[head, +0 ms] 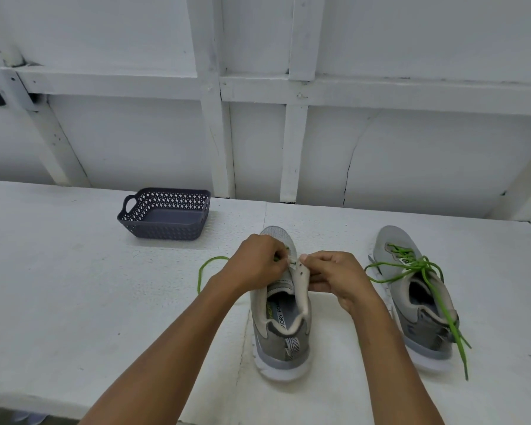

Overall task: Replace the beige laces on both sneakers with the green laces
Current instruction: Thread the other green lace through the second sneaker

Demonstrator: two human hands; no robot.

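The left hand (255,262) pinches the green lace (200,273) over the sneaker (284,335). The right hand (334,276), just beside it, grips the sneaker's eyelet flap.

Bright, even, cool white light comes from above and slightly from 9 o'clock. It leaves the white counter (74,286) nearly washed out but without hard glare, and the shadows are only faint soft patches, one at the 3 o'clock side of the grey basket (166,214) and one along the sole of the middle sneaker (281,342). The wide lens bows the wall rails (411,90) and the counter's far edge, most toward 9 and 3 o'clock. The centre is fairly sharp, though fine detail smears where the left hand (258,260) and right hand (334,277) meet at the green lace (276,258), and the 7 o'clock corner is dark and blurred.
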